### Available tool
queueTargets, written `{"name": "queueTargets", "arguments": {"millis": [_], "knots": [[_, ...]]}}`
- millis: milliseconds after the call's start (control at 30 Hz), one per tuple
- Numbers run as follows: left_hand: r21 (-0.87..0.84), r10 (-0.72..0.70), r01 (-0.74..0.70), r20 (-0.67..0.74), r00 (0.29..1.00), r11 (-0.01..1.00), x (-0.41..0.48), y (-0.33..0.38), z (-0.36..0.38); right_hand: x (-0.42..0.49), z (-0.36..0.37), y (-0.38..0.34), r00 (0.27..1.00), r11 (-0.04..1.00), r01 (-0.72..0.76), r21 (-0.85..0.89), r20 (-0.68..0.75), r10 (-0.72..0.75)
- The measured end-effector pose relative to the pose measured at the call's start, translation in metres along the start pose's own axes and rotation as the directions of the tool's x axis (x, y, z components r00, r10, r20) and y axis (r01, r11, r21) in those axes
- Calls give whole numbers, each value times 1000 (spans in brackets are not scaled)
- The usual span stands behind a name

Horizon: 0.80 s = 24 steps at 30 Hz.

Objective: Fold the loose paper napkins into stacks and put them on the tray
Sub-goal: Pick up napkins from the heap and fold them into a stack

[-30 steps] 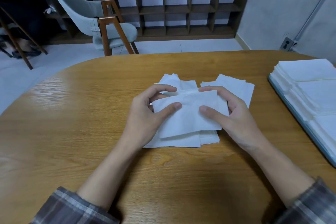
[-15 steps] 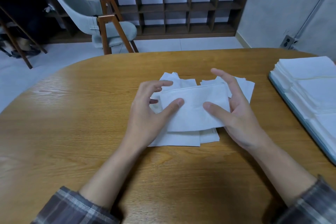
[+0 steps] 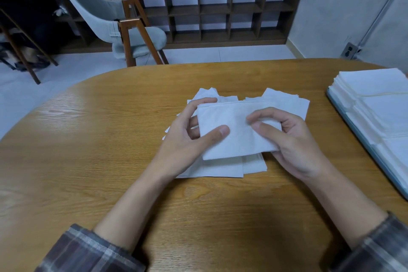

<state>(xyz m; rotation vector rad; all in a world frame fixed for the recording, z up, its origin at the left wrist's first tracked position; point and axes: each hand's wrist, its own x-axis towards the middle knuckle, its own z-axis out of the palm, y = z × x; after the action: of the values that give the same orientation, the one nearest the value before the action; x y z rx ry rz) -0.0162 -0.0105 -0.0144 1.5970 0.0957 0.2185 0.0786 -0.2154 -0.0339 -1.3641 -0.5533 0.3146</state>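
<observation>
A white folded napkin [image 3: 234, 132] is held just above a loose pile of white napkins [image 3: 220, 168] in the middle of the wooden table. My left hand [image 3: 187, 139] grips its left edge, thumb on top and fingers underneath. My right hand [image 3: 289, 139] pinches its right end, fingers curled over the top and thumb pressing the front. At the table's right edge lies a light blue tray [image 3: 362, 146] carrying stacks of folded napkins [image 3: 382, 104].
The wooden table [image 3: 110, 139] has a rounded far edge. Beyond it stand a grey chair with wooden legs [image 3: 123, 28] and a dark cubby shelf [image 3: 216, 9] against the wall. A wall outlet [image 3: 350, 51] is at the right.
The napkin has been folded over into a narrower strip. My right hand's fingers, spread open half a second ago, have curled down onto the napkin's right end.
</observation>
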Motion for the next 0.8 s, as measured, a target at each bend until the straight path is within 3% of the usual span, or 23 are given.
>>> {"name": "queueTargets", "arguments": {"millis": [100,200,267,367,533,800], "knots": [[8,18,-18,2,1000,1000,1,0,-1,0,-1,2,999,972,39,-232,-26,-46],[54,64,-62,-44,997,997,3,-7,-2,-2,-3,-1,999,959,42,-279,-7,-46],[307,178,-141,-97,979,941,5,-16,-3,-1,-4,1,996,931,62,-359,-32,-79],[615,217,-171,0,976,770,7,-26,-10,3,-6,7,982,915,42,-402,-153,-112],[713,129,-176,120,984,679,11,-33,-19,6,-10,10,952,920,4,-391,-281,-123],[736,161,-188,109,981,650,15,-36,-21,5,-9,8,954,912,2,-409,-272,-124]]}}
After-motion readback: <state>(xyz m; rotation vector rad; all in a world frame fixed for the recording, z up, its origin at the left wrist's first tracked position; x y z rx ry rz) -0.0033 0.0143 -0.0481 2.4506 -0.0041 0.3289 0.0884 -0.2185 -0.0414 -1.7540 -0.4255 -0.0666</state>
